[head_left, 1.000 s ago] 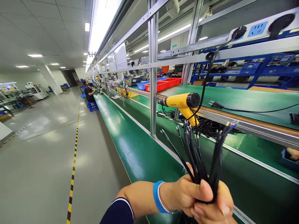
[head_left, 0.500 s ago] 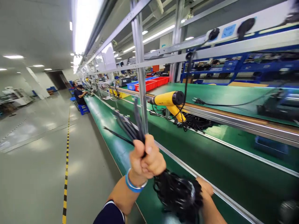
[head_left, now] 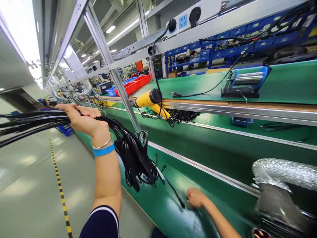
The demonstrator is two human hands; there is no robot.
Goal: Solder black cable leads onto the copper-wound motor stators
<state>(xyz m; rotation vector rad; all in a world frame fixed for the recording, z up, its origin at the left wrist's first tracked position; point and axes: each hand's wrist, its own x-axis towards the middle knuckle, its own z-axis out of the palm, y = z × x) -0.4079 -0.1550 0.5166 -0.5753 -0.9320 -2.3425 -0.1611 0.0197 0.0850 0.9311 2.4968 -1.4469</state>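
My left hand [head_left: 83, 117], with a blue band on its wrist, is closed around a thick bundle of black cables [head_left: 137, 153]. Straight cable lengths stick out past the fingers to the left edge, while coiled loops hang down on the wrist side, over the green bench. From the hanging loops one thin cable [head_left: 174, 190] runs down toward my right hand, ending in a small dark tip. Low over the bench, my right hand [head_left: 195, 197] has its fingers curled in and is somewhat blurred; whatever it may hold is hidden.
A yellow heat gun [head_left: 146, 98] hangs at the upright post. Behind it lie more black cables [head_left: 184, 115]. Red bins [head_left: 133, 85] and a wire spool [head_left: 247, 79] stand on the upper shelf. A silver duct [head_left: 284, 172] reaches in at right. Floor runs along the left.
My left hand has swung left and up with the cables, which now point left instead of upward. My right hand has left the coils and moved down to the bench. The view has turned right.
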